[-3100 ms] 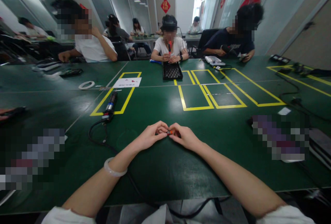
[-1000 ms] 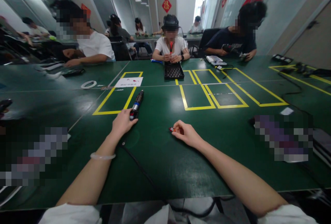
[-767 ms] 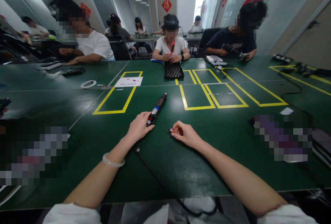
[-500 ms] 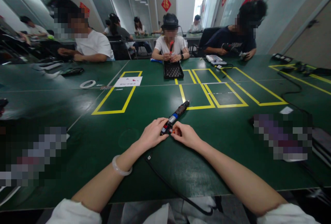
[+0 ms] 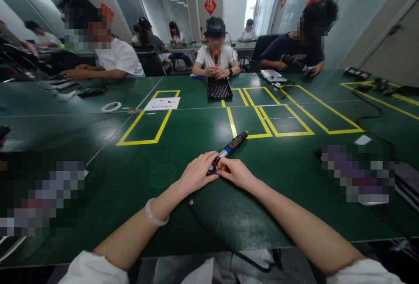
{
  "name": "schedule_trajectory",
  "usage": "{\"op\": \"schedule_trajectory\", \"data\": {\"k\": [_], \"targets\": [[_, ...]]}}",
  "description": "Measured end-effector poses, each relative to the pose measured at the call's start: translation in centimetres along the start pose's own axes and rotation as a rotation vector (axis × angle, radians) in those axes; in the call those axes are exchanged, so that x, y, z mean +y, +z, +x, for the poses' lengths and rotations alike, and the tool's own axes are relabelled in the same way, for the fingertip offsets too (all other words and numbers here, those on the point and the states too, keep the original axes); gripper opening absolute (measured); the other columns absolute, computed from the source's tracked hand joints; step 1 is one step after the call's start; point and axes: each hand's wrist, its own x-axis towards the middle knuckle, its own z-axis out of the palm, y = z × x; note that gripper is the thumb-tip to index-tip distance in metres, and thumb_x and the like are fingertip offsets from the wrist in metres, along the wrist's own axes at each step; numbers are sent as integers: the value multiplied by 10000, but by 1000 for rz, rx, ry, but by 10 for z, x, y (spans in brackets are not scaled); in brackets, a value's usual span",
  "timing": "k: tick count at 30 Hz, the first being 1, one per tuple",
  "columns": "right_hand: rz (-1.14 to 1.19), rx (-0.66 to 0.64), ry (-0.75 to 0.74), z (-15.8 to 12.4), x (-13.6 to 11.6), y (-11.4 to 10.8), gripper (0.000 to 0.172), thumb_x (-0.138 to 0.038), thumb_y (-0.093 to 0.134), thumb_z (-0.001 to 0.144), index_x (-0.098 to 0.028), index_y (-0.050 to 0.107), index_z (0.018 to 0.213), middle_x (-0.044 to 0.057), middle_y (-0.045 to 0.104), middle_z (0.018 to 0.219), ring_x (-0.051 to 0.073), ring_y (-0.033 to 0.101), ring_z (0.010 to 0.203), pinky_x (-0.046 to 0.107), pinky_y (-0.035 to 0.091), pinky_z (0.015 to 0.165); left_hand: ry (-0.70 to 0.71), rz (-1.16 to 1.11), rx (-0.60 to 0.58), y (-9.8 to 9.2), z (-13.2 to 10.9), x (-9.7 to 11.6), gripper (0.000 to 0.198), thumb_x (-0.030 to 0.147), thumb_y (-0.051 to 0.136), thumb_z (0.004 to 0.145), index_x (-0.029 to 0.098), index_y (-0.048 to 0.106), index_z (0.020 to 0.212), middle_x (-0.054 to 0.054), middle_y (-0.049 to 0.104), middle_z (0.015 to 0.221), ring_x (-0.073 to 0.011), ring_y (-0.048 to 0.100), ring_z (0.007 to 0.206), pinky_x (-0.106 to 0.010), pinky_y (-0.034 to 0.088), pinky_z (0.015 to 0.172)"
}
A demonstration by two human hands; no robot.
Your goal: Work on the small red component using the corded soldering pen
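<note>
We judge it best to hold the electric screwdriver (image 5: 233, 144) flat on the table (image 5: 183, 214) and to work with the fingertips only. Our left hand (image 5: 198, 174) closes loosely on its rear end. Our right hand (image 5: 236, 172) is curled, with its fingertips touching the same end. Whether they pinch anything, we cannot tell. The tip points away from the grip.

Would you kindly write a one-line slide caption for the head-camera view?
Left hand and right hand hold the cabled end of a pen-shaped tool at a green table.
</note>
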Motion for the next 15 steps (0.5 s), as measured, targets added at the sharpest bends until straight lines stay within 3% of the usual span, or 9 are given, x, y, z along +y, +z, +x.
{"op": "schedule_trajectory", "data": {"k": [11,15], "targets": [[-53,23,-50,0,2,-4,18,-179,601,872,-183,598,855,-13,615,736,114,538,624,196,367,617,-52,74,39,5,5,9,531,444,538,879,206,386,1329,-105,500,1332,-251,518,1157,-382,442,949],[-72,54,-59,-1,1,-4,77,-221,557,909,-183,604,861,2,626,774,122,546,655,208,378,636,-74,110,39,5,7,12,536,405,522,887,204,374,1361,-116,485,1311,-255,519,1112,-386,453,911]]}}
